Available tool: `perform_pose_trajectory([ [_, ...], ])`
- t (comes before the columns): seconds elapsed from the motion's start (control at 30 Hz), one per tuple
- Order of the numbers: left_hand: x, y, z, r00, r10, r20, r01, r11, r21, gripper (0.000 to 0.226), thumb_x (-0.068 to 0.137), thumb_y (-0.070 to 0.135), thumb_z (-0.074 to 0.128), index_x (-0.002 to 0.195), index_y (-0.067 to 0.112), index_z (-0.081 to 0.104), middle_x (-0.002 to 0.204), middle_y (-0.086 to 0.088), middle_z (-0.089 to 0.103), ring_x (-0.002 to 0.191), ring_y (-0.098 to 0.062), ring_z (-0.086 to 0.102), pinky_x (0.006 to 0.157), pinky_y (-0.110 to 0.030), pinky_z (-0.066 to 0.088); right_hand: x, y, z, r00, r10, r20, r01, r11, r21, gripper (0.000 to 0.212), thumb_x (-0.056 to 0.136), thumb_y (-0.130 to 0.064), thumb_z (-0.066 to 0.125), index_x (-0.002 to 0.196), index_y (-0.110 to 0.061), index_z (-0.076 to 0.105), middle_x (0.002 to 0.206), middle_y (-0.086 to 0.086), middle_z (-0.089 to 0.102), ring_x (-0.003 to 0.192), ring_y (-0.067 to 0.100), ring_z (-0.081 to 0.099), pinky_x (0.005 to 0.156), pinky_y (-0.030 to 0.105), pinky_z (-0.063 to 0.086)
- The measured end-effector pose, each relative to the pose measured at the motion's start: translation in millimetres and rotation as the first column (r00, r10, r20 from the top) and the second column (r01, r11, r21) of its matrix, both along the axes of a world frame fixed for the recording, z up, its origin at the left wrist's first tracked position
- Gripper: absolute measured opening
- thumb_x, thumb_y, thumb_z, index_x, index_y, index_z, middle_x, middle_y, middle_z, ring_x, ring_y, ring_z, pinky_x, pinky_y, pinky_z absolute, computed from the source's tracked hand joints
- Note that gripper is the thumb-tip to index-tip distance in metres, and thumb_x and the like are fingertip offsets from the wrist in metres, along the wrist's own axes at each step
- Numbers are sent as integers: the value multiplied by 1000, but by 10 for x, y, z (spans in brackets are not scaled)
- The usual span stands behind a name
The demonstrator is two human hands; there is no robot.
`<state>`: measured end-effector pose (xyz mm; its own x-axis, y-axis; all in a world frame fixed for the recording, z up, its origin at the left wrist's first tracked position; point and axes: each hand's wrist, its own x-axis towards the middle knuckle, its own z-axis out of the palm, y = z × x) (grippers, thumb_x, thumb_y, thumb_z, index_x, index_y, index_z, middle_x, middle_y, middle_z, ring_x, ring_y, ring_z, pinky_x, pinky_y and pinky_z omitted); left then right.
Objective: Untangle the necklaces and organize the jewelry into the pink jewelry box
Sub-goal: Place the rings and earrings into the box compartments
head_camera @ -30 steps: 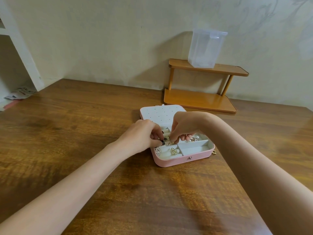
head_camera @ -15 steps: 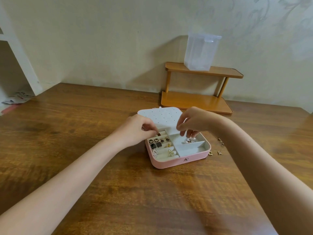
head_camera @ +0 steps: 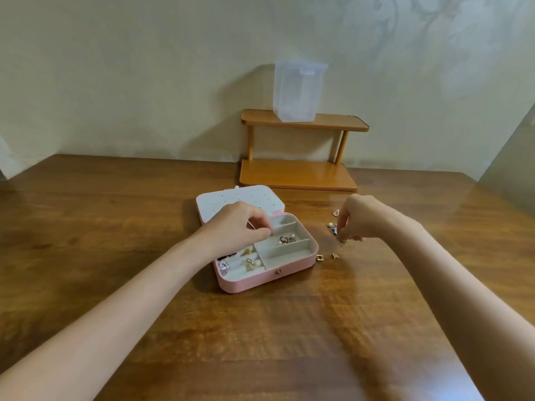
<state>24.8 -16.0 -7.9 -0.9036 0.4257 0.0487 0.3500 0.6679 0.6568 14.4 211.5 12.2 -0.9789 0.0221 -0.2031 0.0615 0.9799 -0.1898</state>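
Observation:
The pink jewelry box lies open mid-table, its white dotted lid panel folded back. Rings sit in a right compartment. Gold earrings and a silver piece sit in the left ring rolls. My left hand rests over the box's left half with curled fingers, and nothing shows between them. My right hand is on the table right of the box, pinching a small gold piece. Several loose pieces lie beside it, two more near the box corner.
A two-tier wooden shelf stands against the wall behind the box, with a clear plastic container on its top tier. Bare wooden table stretches in front and to the left.
My right hand left the box and moved right to the loose pieces on the table, where it pinches one. My left hand stayed over the box's left side.

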Motion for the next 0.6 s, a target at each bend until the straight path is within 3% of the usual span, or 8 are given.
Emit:
perform_pose_trajectory([
  [0.13,-9,69,-19,1000,-14,9,15,1000,-19,11,90,20,61,85,28,67,86,18,60,84,1,55,66,-11,39,68,-60,-75,981,64,185,-60,998,-26,15,74,-15,79,85,-10,69,70,2,66,57,10,61,57,21,53],
  [0.23,8,105,-14,1000,-26,9,26,999,-22,11,90,19,60,87,27,67,84,19,58,80,3,53,62,-7,37,70,-136,-166,981,106,161,-106,994,-14,9,78,-9,74,84,-8,67,85,9,69,66,13,63,66,23,56],
  [0.37,29,81,6,1000,0,-20,0,1000,8,10,89,20,61,86,27,68,85,18,60,81,3,54,62,-5,38,75,-110,-114,987,107,120,-102,994,-45,12,81,-3,69,72,-9,63,71,6,66,57,10,61,55,17,51],
  [0.47,36,25,47,999,12,-34,-9,997,77,6,87,22,65,86,25,70,88,14,66,83,2,58,65,-3,41,109,-166,117,986,165,25,-153,955,-255,10,82,-5,67,73,-10,66,71,3,67,60,7,61,59,17,51],
  [0.53,62,-9,81,1000,0,19,-3,988,155,6,85,21,67,87,25,70,89,11,69,83,0,61,68,-5,45,174,-341,292,970,244,-21,-225,851,-475,5,82,-5,67,79,-8,69,72,1,68,62,4,61,62,16,51],
  [0.6,104,-50,108,994,-4,114,-25,968,248,8,84,18,68,86,26,70,84,10,71,78,-1,64,70,-11,50,216,-546,373,945,324,-41,-291,781,-553,4,83,-7,67,84,-6,71,77,3,69,65,4,61,65,15,52],
])
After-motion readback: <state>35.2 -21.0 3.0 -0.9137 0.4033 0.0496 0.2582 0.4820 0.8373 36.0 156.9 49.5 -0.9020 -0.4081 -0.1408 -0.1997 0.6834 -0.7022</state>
